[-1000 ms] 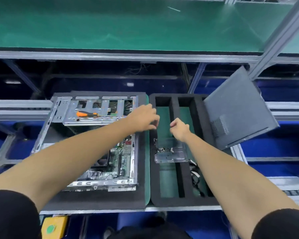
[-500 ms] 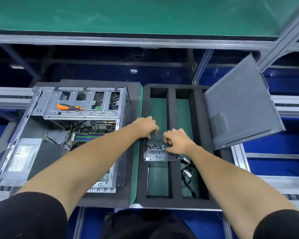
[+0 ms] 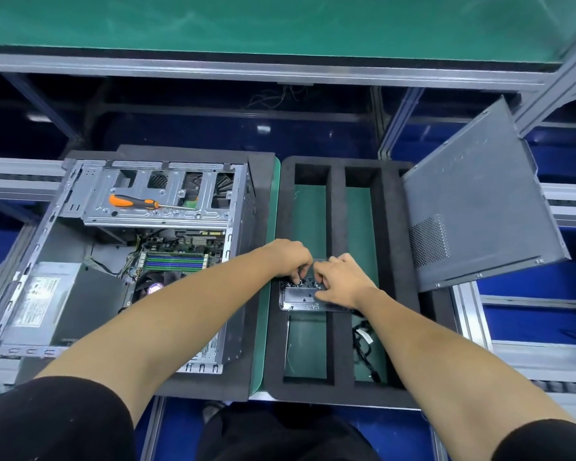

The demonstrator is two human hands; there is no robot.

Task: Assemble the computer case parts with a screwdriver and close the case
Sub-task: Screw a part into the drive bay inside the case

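An open computer case [image 3: 64,247] lies on its side at the left, its motherboard and power supply exposed. An orange-handled screwdriver [image 3: 133,202] rests on its drive cage. The grey side panel [image 3: 473,207] leans tilted at the right. A clear plastic box [image 3: 301,299] of small dark screws sits in the black foam tray [image 3: 338,247]. Both hands hover over the box's far end. My left hand [image 3: 288,257] has its fingers curled down into the screws. My right hand [image 3: 341,277] pinches among them too. What each fingertip holds is hidden.
A black cable [image 3: 366,344] lies in the tray's right slot. Green mat shows between case and tray. A green conveyor shelf [image 3: 280,21] runs across the back, with metal frame rails at both sides.
Both hands have moved nearer and down from the tray's far part onto the screw box. My head has tilted, so the case now shows more fully.
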